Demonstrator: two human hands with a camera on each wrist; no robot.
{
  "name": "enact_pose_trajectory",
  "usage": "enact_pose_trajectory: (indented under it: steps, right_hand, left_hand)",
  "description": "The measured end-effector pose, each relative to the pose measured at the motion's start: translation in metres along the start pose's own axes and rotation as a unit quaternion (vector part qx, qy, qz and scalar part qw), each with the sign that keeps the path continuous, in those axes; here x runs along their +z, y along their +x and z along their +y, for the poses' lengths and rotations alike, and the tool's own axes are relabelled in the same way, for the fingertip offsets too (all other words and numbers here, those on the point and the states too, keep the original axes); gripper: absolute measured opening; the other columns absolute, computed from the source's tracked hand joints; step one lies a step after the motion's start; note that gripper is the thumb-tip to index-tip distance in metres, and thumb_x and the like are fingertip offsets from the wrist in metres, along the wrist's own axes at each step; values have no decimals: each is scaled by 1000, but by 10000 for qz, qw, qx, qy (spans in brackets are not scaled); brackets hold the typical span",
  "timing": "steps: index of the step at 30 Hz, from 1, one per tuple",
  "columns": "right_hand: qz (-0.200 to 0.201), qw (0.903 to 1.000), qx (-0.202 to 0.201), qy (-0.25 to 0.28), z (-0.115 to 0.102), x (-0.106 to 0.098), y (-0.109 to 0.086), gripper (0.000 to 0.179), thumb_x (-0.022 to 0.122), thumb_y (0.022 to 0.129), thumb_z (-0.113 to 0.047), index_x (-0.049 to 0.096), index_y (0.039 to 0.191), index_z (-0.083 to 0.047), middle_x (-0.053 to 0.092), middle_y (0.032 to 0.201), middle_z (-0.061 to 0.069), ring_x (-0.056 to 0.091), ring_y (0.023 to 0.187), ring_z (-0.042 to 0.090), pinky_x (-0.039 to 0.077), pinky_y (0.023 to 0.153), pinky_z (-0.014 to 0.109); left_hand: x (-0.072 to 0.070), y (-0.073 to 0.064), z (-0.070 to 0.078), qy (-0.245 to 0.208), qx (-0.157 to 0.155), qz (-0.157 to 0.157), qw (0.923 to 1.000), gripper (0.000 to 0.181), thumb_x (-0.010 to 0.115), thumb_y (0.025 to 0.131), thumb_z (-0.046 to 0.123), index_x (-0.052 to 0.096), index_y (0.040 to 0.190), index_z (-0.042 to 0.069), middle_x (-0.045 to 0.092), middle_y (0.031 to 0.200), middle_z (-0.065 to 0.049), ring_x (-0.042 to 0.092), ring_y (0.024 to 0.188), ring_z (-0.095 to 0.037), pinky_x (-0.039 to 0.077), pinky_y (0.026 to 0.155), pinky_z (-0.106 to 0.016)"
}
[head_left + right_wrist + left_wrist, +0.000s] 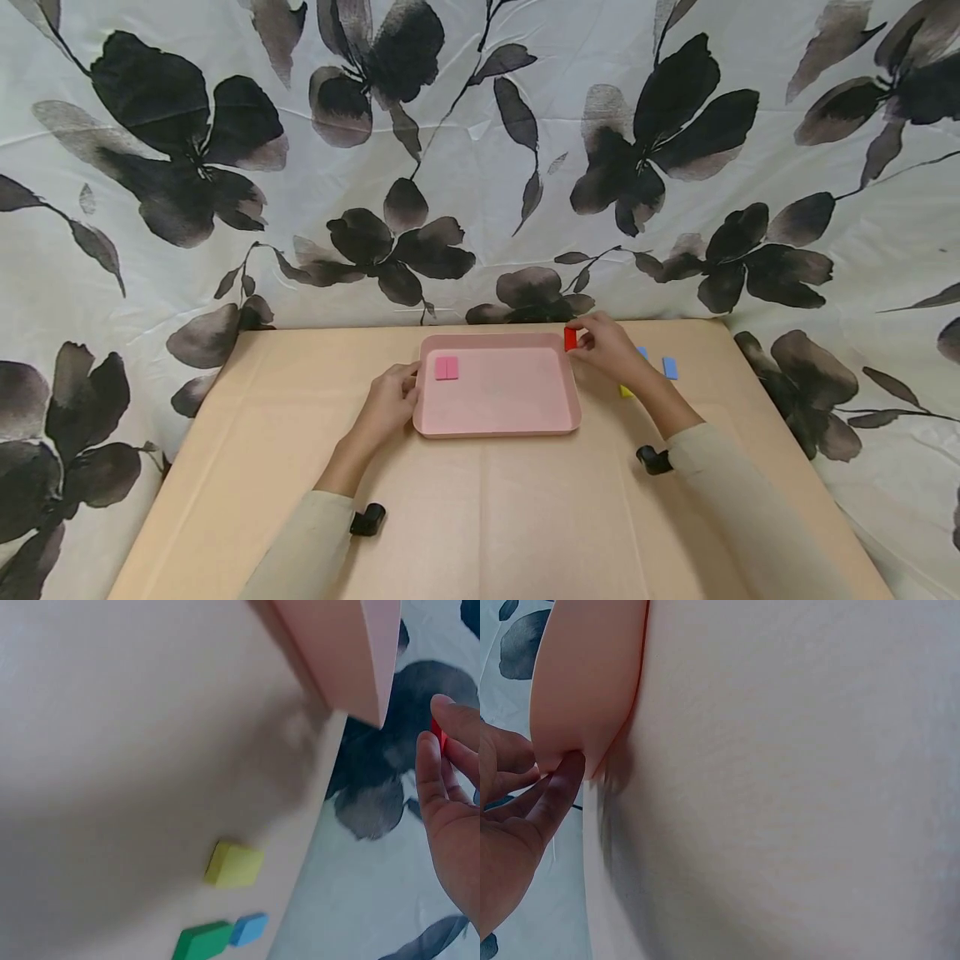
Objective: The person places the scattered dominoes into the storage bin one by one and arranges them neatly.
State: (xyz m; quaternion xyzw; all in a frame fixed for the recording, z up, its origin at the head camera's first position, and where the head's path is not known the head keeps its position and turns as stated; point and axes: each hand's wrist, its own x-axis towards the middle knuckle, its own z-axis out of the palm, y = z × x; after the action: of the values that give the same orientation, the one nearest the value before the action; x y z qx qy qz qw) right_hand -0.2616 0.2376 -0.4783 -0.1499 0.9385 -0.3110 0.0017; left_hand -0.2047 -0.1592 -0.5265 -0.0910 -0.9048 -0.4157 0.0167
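Observation:
In the head view, a pink tray (495, 408) lies near the far side of the table, with two small darker pink blocks (447, 368) side by side in its upper left part. My left hand (390, 404) grips the tray's left side; the left wrist view has the thumb (566, 784) against its outer wall. A small red block (571, 338) is pinched between the thumb and fingers of my right hand (609, 346), at the tray's far right corner. My fingers cover part of this block in the right wrist view.
Right of the tray, partly behind my right hand, lie a yellow block (236, 864), a green block (202, 941) and blue blocks (670, 368). The tan table (480, 517) ends just beyond the tray, where a floral cloth (480, 167) hangs.

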Motion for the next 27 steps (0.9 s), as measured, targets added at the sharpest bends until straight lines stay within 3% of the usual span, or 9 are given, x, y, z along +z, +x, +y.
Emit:
enact_pose_trajectory:
  steps: [6,14,18,24,27]
  right_hand:
    - [-208,9998,27,47,-19,11,8,47,82,86,-7,65,131,-1,56,120,17,64,100,29,62,87,41]
    - [-426,9980,-473,13,-45,29,18,43,81,86,-7,68,126,-1,57,116,15,62,96,23,59,85,36]
    - [-540,9965,-617,-127,-57,42,25,43,83,85,-9,68,125,-2,57,112,12,61,93,20,57,82,32]
    - [-876,9909,-684,-759,-74,64,33,45,83,87,-21,70,128,-9,59,111,6,61,94,17,52,82,29]
    - [-1019,9905,-635,-675,-82,74,36,44,83,88,-20,69,128,-10,59,114,7,61,96,18,55,82,29]
  left_hand:
    - [-1,0,1,-28,58,31,10000,47,65,94,-4,58,141,-7,68,124,-21,73,103,-31,61,80,-34]
    - [-1,0,2,72,48,-32,10000,47,65,95,-3,58,141,-7,68,123,-20,72,99,-27,58,76,-29]
    - [-2,0,3,80,66,-32,9999,47,65,95,-3,59,141,-7,68,123,-21,71,98,-27,59,77,-31]
    - [-3,-1,3,5,56,-31,10000,47,65,94,-4,58,140,-7,68,121,-20,71,98,-27,57,75,-29]
    - [-3,-1,2,-34,74,-20,10000,47,65,94,-4,58,140,-7,68,120,-21,72,98,-27,57,75,-29]
